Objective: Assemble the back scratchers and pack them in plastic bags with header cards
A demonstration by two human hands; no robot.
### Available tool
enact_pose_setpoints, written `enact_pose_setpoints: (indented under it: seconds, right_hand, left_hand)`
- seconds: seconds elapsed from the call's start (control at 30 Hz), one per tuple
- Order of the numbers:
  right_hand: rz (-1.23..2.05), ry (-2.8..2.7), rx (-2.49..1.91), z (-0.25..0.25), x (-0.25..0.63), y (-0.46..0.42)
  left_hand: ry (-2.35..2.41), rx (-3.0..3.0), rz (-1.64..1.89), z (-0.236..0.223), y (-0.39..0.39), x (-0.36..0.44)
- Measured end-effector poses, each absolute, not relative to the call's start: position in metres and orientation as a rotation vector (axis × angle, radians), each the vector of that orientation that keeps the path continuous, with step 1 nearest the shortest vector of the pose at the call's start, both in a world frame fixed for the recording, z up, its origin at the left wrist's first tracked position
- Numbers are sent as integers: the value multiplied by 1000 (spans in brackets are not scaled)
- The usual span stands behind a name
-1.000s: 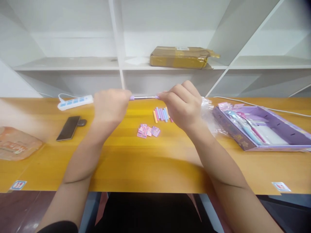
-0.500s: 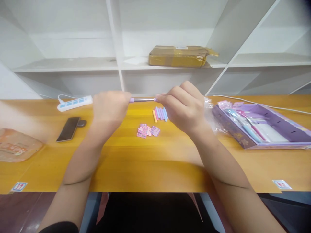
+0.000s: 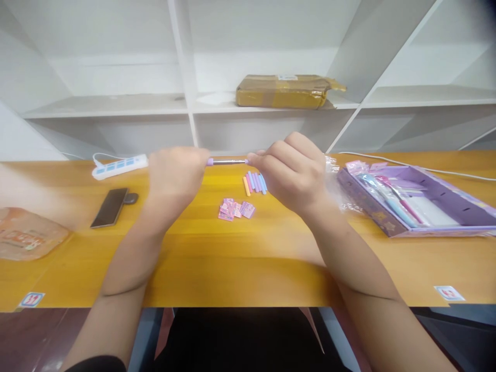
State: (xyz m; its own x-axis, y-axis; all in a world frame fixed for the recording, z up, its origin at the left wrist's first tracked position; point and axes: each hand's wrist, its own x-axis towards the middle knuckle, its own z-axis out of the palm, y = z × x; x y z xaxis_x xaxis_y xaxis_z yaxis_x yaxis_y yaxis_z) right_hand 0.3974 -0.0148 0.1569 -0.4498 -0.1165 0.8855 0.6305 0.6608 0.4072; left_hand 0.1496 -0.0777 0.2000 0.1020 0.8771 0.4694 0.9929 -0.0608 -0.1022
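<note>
A slim purple-and-silver pen-like rod [image 3: 228, 161] is stretched level between my two hands above the table; its ends are hidden in my fingers. My left hand [image 3: 176, 173] is closed around the left end. Pinched fingers of my right hand [image 3: 292, 173] grip the right end. Below and between the hands lies a row of several pastel sticks [image 3: 256, 183], in yellow, pink, purple and blue. Nearer to me, small pink printed cards [image 3: 235, 209] lie in an overlapping pile.
On the right stands a purple open box [image 3: 403, 232] with wrapped pens [image 3: 399, 201] in it, beside clear plastic wrap [image 3: 341, 191]. To the left are a phone [image 3: 110, 206], a power strip [image 3: 121, 166] and an orange bag [image 3: 31, 235]. A taped carton [image 3: 282, 92] sits on the shelf.
Almost nothing differs. Both hands keep hold of the rod in nearly the same place, and the view has shifted very slightly.
</note>
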Motion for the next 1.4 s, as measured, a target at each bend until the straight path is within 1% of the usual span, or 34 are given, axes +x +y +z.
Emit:
enact_pose_setpoints:
  seconds: [0.13,0.23,0.43,0.67,0.9,1.1,1.27,1.4]
  right_hand:
    - [-899,-1900,-439,157,404,-12]
    - [-903,-1910,-444,158,404,-13]
    - [-989,-1857,-300,162,394,-20]
    - [-941,-1913,-353,161,394,-21]
    - [-813,-2025,-586,155,399,-11]
    - [-811,-1993,-531,154,400,-6]
    - [-919,-1916,-445,158,400,-8]
    - [-931,-1911,-464,159,401,-7]
  left_hand:
    - [-1943,-1869,-247,202,-78,159]
    - [-1950,-1878,-241,201,-76,161]
    - [-1890,-1972,-215,202,-76,157]
    - [-1852,-1967,-132,208,-80,153]
    - [-1859,-1960,-163,206,-76,154]
    - [-1859,-1979,-173,204,-75,155]
    - [-1843,-1977,-200,204,-75,155]
    - [-1831,-1981,-238,202,-72,153]
